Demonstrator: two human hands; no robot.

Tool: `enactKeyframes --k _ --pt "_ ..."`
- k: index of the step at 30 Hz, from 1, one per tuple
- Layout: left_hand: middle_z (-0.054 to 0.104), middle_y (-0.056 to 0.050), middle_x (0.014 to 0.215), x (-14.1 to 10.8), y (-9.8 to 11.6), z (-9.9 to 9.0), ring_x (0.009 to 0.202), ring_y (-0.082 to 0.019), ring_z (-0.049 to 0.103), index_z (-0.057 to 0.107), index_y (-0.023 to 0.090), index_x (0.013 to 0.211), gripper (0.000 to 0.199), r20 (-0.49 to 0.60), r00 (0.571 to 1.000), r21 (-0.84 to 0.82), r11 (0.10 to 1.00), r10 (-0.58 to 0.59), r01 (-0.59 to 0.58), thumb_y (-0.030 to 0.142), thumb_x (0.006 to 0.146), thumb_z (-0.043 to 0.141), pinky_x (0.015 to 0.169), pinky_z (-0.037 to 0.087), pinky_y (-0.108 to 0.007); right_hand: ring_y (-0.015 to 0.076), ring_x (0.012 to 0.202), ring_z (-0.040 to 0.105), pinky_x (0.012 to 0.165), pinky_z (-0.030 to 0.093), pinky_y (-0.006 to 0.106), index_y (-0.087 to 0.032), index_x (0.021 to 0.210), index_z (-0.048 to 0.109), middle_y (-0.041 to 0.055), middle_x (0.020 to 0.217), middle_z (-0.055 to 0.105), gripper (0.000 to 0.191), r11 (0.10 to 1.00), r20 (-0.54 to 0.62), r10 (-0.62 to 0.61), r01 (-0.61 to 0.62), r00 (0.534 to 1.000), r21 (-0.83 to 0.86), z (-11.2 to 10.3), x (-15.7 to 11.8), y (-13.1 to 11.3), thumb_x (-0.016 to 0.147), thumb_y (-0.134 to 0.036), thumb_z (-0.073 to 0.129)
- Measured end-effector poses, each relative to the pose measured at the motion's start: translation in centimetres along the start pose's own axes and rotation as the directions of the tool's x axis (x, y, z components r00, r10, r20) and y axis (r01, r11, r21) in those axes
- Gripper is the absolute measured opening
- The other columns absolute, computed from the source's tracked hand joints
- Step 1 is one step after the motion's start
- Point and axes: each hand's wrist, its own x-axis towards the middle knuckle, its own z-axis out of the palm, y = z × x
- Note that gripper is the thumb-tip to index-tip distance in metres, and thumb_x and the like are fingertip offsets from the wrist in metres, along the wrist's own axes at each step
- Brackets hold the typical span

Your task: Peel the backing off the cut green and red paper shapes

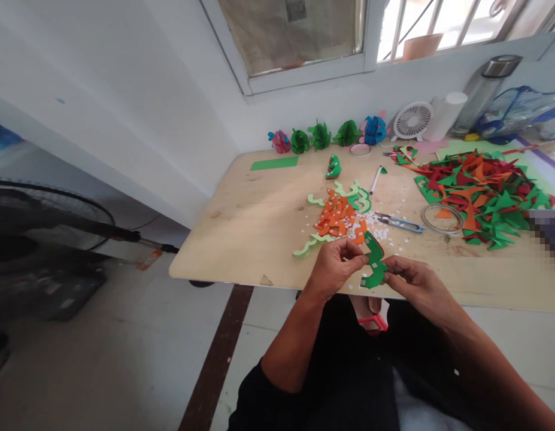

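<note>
A wavy green paper piece [375,267] with small white squares on it is held up over the table's front edge. My left hand [337,266] pinches its left side between thumb and fingers. At its right side, my right hand [409,278] grips it by the edge. Some red shows behind its upper part. Just beyond my hands lie orange curved paper pieces [334,214], a light green wavy strip [311,244] and scattered small white squares [385,230].
Blue snips [400,223] and a tape ring [442,219] lie right of the white squares. A heap of paper scraps [479,191] covers the right side. Folded paper figures [321,136], a small fan [412,121] and a glass bottle [486,96] stand along the wall.
</note>
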Motion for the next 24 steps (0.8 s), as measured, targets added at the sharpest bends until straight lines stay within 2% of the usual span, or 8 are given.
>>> enactKeyframes --k 6,9,13,20,24 --pt "0.061 0.001 0.059 -0.1 0.1 0.3 0.052 -0.008 0.052 0.06 0.014 0.062 0.025 -0.001 1.0 -0.129 0.991 -0.027 0.027 0.031 0.059 0.078 0.048 0.036 -0.02 0.0177 0.066 0.062 0.054 0.054 0.026 -0.019 0.081 0.066 0.0027 0.07 0.065 0.021 1.0 -0.033 -0.007 0.006 0.999 -0.017 0.1 0.0 -0.2 0.08 -0.039 0.061" --pt "0.063 0.001 0.062 -0.2 -0.1 0.4 0.054 -0.008 0.054 0.063 0.014 0.069 0.027 -0.003 0.999 -0.2 0.979 -0.049 0.048 0.029 0.056 0.081 0.047 0.035 -0.019 0.0176 0.066 0.063 0.055 0.053 0.026 -0.019 0.082 0.066 0.0029 0.072 0.066 0.019 1.0 -0.033 -0.008 0.008 0.999 -0.012 0.1 0.0 -0.2 0.079 -0.038 0.062" --pt "0.065 -0.001 0.064 -0.3 -0.5 0.4 0.053 -0.008 0.053 0.068 0.014 0.078 0.028 0.001 0.997 -0.202 0.976 -0.079 0.078 0.028 0.057 0.08 0.046 0.034 -0.019 0.0181 0.067 0.064 0.056 0.054 0.027 -0.019 0.081 0.066 0.0035 0.074 0.067 0.02 1.0 -0.008 0.003 -0.003 1.0 -0.004 0.1 -0.1 -0.2 0.08 -0.038 0.061" --pt "0.065 -0.001 0.063 -0.4 -0.8 0.7 0.052 -0.008 0.052 0.069 0.013 0.07 0.02 -0.026 0.995 -0.278 0.956 -0.1 0.089 0.024 0.056 0.079 0.045 0.035 -0.02 0.0185 0.066 0.064 0.058 0.054 0.028 -0.019 0.081 0.064 0.0033 0.072 0.066 0.024 1.0 -0.008 0.025 -0.025 1.0 0.01 0.3 -0.1 -0.3 0.08 -0.042 0.06" --pt "0.063 0.0 0.059 -0.3 -0.7 1.2 0.049 -0.007 0.05 0.067 0.013 0.066 0.017 -0.105 0.99 -0.319 0.946 -0.098 0.06 0.022 0.055 0.077 0.043 0.035 -0.02 0.0205 0.069 0.064 0.061 0.053 0.031 -0.02 0.088 0.064 0.0036 0.073 0.066 0.023 0.999 -0.077 -0.011 0.007 0.997 -0.051 0.5 0.0 -0.2 0.081 -0.041 0.06"
